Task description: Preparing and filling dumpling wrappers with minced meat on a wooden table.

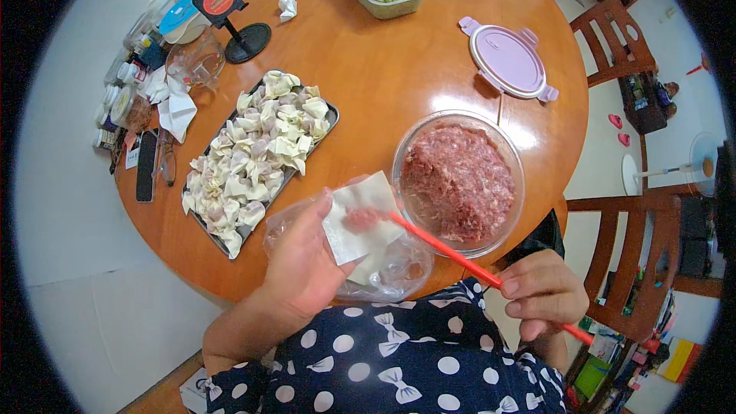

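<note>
Just below the middle of the frame, a square dumpling wrapper (359, 224) is lying flat and pale, carrying a small pink dab of meat at its centre. The left hand (303, 261) is cradling it on open, upturned fingers, which seems meant to give the filling a steady bed. The right hand (541, 291), at the lower right, is pinching a red chopstick (452, 251) between closed fingertips, its tip touching the dab. Under the wrapper a clear plastic bag (383, 272) is resting at the table edge. Just right, a glass bowl of minced meat (458, 181) is sitting close, likely for short reaches. At centre left, a metal tray (331, 116) is holding folded dumplings (257, 153).
</note>
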Tool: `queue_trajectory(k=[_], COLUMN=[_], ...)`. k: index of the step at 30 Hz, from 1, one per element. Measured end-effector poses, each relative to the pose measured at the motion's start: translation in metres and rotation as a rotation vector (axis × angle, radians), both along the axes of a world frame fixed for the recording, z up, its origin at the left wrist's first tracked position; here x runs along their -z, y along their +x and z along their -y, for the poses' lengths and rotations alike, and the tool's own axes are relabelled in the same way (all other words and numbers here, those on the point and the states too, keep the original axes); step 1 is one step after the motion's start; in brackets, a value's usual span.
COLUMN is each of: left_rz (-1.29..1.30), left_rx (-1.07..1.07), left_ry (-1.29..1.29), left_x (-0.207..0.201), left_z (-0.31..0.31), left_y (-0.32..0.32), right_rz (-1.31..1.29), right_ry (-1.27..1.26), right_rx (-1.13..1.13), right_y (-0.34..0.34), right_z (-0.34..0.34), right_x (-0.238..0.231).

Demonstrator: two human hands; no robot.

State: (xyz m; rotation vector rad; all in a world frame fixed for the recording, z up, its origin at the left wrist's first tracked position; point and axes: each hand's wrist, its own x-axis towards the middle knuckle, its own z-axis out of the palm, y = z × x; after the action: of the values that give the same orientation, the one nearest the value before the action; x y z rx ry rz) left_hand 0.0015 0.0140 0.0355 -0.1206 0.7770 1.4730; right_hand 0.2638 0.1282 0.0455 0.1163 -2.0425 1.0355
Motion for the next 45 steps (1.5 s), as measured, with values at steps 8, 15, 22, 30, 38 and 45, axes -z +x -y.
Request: queue_trajectory(k=[8,15,22,30,38,45], left_rz=[-0.120,-0.241,-0.230,-0.065,-0.073,-0.206], left_rx=[0.115,0.103,0.102,-0.084,0.037,0.036], left_ry=[0.224,0.174,0.078,0.288,0.456,0.261], left_x=[0.006,0.004,0.003,0.003,0.013,0.008], left_z=[0.001,0.001,0.000,-0.003,-0.005,-0.004], left_y=[0.004,0.009,0.009,0.000,0.010,0.016], right_rz=[0.098,0.134,0.181,-0.212,0.016,0.125], right_ry=[-0.343,-0.423,-0.232,-0.330,-0.394,-0.290], right_rx=[0.135,0.188,0.121,0.063,0.088,0.159], right_y=[-0.015,-0.020,-0.026,-0.011,-0.019,-0.033], right_z=[0.014,0.021,0.017,0.014,0.022,0.030], right_x=[0.002,-0.006,-0.018,0.005,-0.006,-0.001])
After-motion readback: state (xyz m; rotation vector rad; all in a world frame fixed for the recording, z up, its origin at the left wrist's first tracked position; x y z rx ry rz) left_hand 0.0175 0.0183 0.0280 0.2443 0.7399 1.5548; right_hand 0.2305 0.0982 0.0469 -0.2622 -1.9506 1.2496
